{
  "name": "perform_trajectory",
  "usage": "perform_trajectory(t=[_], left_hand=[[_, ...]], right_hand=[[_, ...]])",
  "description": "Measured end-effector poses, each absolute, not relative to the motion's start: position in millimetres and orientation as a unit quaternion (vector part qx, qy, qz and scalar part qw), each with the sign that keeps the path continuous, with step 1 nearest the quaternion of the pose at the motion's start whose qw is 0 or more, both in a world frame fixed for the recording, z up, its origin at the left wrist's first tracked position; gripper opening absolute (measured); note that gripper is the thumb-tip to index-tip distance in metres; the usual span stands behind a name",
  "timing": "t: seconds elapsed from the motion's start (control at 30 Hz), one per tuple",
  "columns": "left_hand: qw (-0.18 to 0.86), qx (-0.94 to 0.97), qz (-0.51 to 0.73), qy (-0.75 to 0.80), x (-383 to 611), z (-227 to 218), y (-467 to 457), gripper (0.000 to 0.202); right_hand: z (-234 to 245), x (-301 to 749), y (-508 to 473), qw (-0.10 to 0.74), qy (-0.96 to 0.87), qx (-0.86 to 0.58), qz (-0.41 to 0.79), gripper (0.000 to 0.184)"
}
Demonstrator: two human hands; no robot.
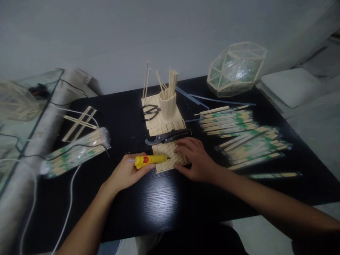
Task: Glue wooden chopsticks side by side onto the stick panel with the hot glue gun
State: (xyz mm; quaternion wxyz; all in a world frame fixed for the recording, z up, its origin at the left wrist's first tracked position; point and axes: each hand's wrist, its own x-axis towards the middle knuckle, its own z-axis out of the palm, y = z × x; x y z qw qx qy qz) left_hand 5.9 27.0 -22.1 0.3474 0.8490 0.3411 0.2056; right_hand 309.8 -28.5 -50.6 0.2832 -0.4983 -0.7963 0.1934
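The left hand (127, 171) is wrapped around a yellow glue gun (151, 161), and its tip points toward the right hand (196, 159). The tip is over the near part of a stick mat (166, 150), which lies between the two hands; I can't tell if the tip touches it. The right hand grips nothing that I can see. Its fingers are bent and spread, and they rest on the right side of the mat. Just past both hands, a black cutter (172, 136) lies across the mat. Farther out is a pale board (152, 123), with a cup (168, 108) full of thin sticks (174, 79) and some black loops (150, 112) beside it. To the right of the right hand are lots of wrapped sticks (255, 145), and well past them sits a clear lantern (236, 69). To the left of the left hand are a bag of sticks (77, 153) and a crossed frame (79, 124). Everything here is on a black bench (159, 205).
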Motion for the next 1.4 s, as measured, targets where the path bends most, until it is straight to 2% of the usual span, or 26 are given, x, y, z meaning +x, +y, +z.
perform_trajectory(t=[0.17,0.57,1.07,1.4], left_hand=[[0.333,0.856,0.216,0.332,8,-21,27,0.030],[0.365,0.863,0.166,0.309,11,-14,24,0.034],[0.316,0.845,0.219,0.373,10,-26,24,0.030],[0.364,0.846,0.164,0.353,7,-17,24,0.032]], right_hand=[[-46,309,-30,0.256,-0.810,-0.492,0.192,0.047],[-48,309,-30,0.256,-0.810,-0.494,0.185,0.044],[-48,310,-31,0.255,-0.812,-0.492,0.186,0.045],[-48,309,-31,0.254,-0.809,-0.495,0.189,0.044]])
